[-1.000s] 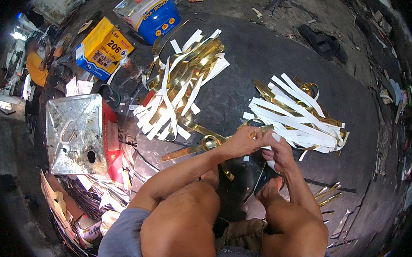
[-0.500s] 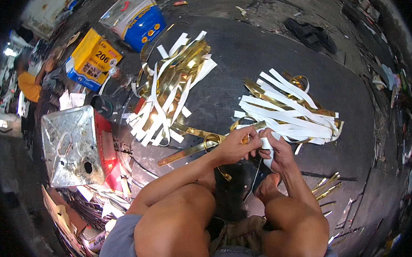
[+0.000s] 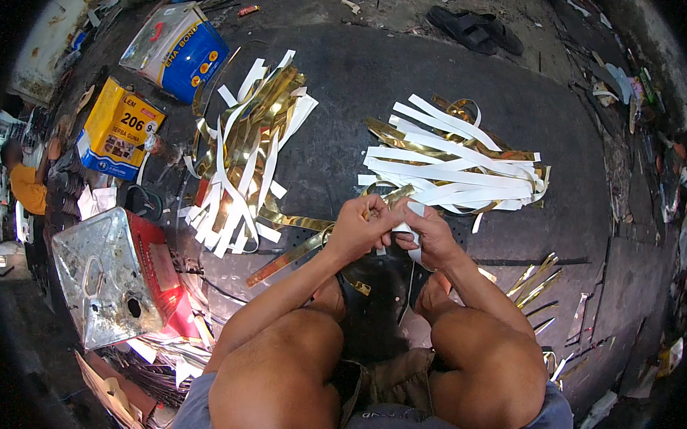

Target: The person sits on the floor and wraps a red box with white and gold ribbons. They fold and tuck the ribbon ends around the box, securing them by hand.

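Note:
My left hand (image 3: 357, 229) is closed in a pinch on a gold strip (image 3: 373, 214), just in front of my knees. Against its fingertips is my right hand (image 3: 433, 239), closed around a white strip (image 3: 416, 209) that wraps over the fingers and hangs below them. Whether both hands hold one and the same strip, I cannot tell. Beyond my right hand lies a loose pile of white and gold strips (image 3: 454, 174). A second such pile (image 3: 245, 163) lies farther left. One long gold strip (image 3: 285, 262) lies beside my left forearm.
To the left stand a dented metal can (image 3: 95, 279) with a red side, a yellow and blue can (image 3: 121, 129) and a blue can (image 3: 182, 54). Black sandals (image 3: 474, 29) lie at the far side. Thin gold offcuts (image 3: 538, 283) lie right of my knee. Another person (image 3: 28, 186) sits far left.
The whole view has shifted, so the piles and cans appear farther left. My hands stay together, the left fingers now pressed closer to the right ones.

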The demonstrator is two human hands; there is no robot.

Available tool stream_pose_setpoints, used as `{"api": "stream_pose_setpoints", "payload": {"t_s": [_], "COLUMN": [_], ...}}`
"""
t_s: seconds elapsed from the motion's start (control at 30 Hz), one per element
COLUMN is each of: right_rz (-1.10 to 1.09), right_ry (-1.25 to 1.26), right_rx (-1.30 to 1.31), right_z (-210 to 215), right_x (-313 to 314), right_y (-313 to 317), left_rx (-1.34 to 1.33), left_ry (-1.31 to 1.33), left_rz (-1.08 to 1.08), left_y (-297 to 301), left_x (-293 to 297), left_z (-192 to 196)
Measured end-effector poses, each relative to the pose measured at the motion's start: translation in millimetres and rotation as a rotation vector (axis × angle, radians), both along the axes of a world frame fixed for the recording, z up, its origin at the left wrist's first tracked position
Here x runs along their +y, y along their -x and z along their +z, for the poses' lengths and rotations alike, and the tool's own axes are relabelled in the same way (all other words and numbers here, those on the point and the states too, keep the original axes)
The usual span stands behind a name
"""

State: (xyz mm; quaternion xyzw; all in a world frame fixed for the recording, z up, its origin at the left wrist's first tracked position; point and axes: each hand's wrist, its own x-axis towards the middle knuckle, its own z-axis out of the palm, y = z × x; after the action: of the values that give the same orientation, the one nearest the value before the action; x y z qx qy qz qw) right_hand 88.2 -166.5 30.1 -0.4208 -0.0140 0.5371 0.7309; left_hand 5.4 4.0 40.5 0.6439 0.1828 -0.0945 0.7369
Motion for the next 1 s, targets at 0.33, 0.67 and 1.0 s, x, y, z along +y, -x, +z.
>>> {"api": "stream_pose_setpoints", "payload": {"t_s": [0.33, 0.67, 1.0], "right_rz": [0.12, -0.8, -1.64], "right_ry": [-0.008, 0.16, 0.617], "right_rx": [-0.179, 0.388, -0.067], "right_z": [-13, -25, -139], "right_x": [-22, -61, -359], "right_y": [-7, -40, -168], "left_rx": [0.0, 0.037, 0.014], "left_ry": [0.237, 0.425, 0.167], "left_rz": [-0.149, 0.576, 1.808], "left_y": [5, 22, 127], "left_x": [0, 61, 243], "left_z": [-19, -21, -80]}}
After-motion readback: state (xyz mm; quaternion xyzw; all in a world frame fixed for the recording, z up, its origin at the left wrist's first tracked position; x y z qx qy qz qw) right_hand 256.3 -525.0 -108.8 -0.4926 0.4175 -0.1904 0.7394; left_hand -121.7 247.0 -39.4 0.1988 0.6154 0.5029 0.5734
